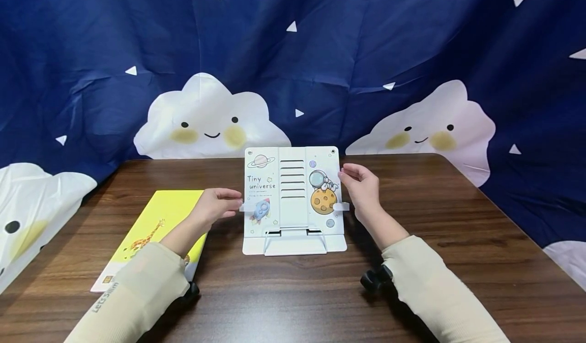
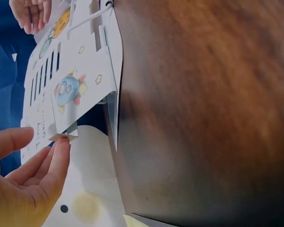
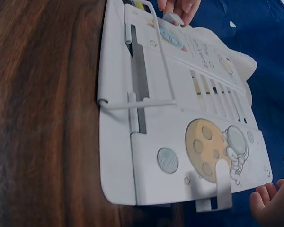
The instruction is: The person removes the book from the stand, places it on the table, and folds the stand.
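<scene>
A white book stand [image 1: 292, 216] printed with a rocket, a planet and an astronaut stands upright on the table, its wire page holder folded at the front. Beside its left edge, my left hand [image 1: 215, 205] has its fingertips at the small white side clip [image 2: 64, 135], with the thumb held apart. My right hand [image 1: 363, 188] is by the upper right edge, fingers loosely bent and nothing held. The right side clip [image 3: 223, 187] juts out below that hand. A yellow book [image 1: 171, 208] with a giraffe lies left of the stand, partly hidden under my left forearm.
The brown wooden table [image 1: 293, 297] reaches back to a dark blue curtain [image 1: 320, 63] with smiling clouds and small white triangles. Black wrist straps [image 1: 376, 279] show below both sleeves.
</scene>
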### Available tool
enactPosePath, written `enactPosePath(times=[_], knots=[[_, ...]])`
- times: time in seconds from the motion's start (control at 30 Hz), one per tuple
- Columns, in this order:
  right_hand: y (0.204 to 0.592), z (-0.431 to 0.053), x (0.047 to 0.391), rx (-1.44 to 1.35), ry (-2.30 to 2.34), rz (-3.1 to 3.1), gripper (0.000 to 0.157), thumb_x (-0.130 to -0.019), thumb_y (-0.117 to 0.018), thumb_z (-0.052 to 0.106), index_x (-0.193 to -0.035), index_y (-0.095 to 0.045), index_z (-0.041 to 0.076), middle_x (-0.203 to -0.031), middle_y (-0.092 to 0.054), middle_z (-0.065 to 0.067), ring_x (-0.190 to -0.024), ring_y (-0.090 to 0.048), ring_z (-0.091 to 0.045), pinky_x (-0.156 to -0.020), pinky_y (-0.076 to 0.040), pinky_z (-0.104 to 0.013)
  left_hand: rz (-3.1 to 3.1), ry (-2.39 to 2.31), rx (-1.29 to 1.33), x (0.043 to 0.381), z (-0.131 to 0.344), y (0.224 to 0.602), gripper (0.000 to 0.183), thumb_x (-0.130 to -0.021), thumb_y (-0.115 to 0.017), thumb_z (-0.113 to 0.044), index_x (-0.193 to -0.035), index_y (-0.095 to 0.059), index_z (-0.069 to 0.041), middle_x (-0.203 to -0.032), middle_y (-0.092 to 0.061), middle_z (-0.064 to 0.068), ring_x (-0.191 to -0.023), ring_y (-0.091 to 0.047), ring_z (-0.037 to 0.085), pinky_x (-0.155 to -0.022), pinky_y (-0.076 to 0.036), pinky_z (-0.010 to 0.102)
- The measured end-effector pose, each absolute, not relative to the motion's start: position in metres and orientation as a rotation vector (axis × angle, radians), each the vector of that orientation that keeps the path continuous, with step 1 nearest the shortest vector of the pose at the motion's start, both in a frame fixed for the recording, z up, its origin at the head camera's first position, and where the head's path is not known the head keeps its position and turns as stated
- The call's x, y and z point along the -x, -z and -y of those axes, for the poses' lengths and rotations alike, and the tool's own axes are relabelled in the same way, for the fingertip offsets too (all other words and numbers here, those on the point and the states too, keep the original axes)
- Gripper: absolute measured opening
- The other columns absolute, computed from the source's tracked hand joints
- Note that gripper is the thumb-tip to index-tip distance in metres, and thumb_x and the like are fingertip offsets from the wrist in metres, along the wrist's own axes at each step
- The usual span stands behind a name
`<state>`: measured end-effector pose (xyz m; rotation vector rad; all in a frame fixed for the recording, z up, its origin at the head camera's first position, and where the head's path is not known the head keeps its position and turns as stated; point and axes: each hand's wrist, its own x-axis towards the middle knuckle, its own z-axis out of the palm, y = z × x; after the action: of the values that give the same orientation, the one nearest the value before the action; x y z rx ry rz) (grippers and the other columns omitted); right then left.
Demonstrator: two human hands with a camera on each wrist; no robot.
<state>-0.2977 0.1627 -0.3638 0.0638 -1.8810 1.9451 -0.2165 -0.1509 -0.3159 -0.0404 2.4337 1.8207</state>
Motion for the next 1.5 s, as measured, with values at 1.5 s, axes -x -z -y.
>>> enactPosePath(times=[1.5], knots=[[0.39, -0.163, 0.279, 0.223, -1.721, 2.352, 0.015, -0.081, -0.06, 0.015, -0.086, -0.063, 0.001, -0.084, -0.054, -0.006, -0.077, -0.047, -0.015, -0.056, -0.04, -0.02, -2.676, -1.613, 0.074, 0.223, 0.142, 0.327, 0.027, -0.075, -0.064, -0.005, -0.1, -0.059, 0.006, -0.096, -0.06, 0.017, -0.079, -0.059, 0.025, -0.069, -0.048, 0.033]])
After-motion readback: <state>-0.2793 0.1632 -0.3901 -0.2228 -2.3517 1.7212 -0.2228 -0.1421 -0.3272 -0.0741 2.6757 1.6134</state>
